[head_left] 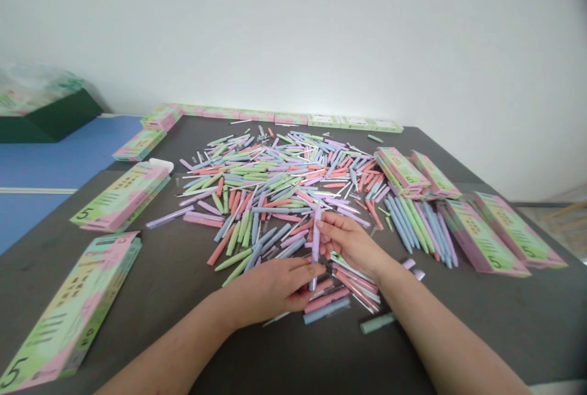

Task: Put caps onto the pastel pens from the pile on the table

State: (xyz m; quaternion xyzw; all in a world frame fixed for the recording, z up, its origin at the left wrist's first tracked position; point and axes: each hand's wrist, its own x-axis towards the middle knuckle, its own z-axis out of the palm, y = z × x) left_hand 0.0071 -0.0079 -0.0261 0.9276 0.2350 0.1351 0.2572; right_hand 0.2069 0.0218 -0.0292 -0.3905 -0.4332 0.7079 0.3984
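A lilac plastic pen point(315, 242) stands nearly upright above the table between my hands. My right hand point(351, 243) pinches its upper part, and the fingers of my left hand point(270, 288) close over its lower part. Below my right hand lies a small bunch of pink and white pens point(351, 285), partly hidden by my fingers. Beyond my hands spreads a large loose pile of pastel pens and pen parts point(266, 190) in pink, green, blue and lilac.
Pastel green-and-pink pen boxes point(120, 197) lie on the dark grey table point(293, 346) at both sides and along the far edge. A row of blue and green pens point(413, 230) lies at right. A dark green box point(55, 115) stands on a blue surface at far left.
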